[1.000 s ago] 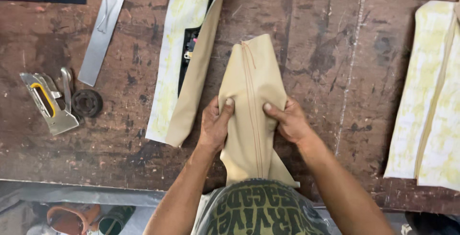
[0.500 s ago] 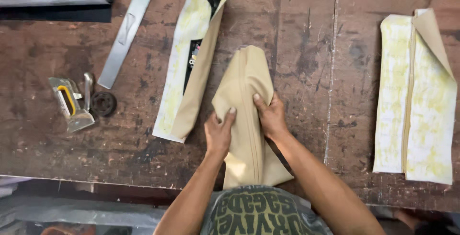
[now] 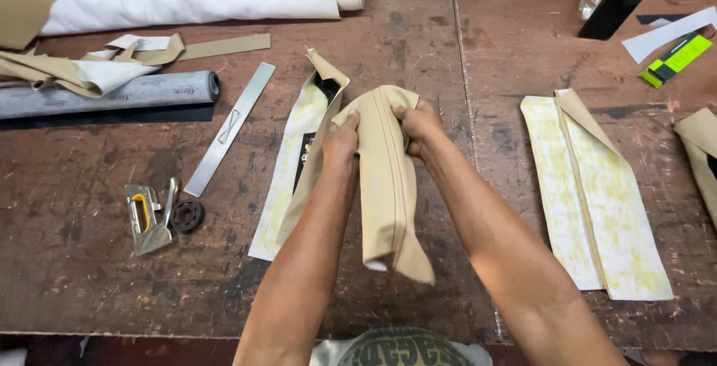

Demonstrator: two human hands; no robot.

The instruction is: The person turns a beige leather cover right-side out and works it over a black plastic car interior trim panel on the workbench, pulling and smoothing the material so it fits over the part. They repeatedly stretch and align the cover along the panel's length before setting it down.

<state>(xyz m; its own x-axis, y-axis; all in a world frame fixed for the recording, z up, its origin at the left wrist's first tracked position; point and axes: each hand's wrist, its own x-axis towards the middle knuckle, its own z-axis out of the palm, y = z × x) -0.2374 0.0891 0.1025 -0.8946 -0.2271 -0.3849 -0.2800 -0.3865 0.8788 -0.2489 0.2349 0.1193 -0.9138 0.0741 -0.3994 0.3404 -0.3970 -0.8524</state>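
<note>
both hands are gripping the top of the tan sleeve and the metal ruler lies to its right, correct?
Not quite: the head view shows the metal ruler lying left of the tan sleeve. The left hand and right hand do grip its top.

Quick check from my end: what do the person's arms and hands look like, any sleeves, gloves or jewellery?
Both forearms are bare up to the bottom edge of the picture, with no sleeves in view. The left hand and right hand wear no gloves, and no rings, watch or wristband show. The fingers are uncovered. Below the arms, a grey-green printed shirt shows.
</note>
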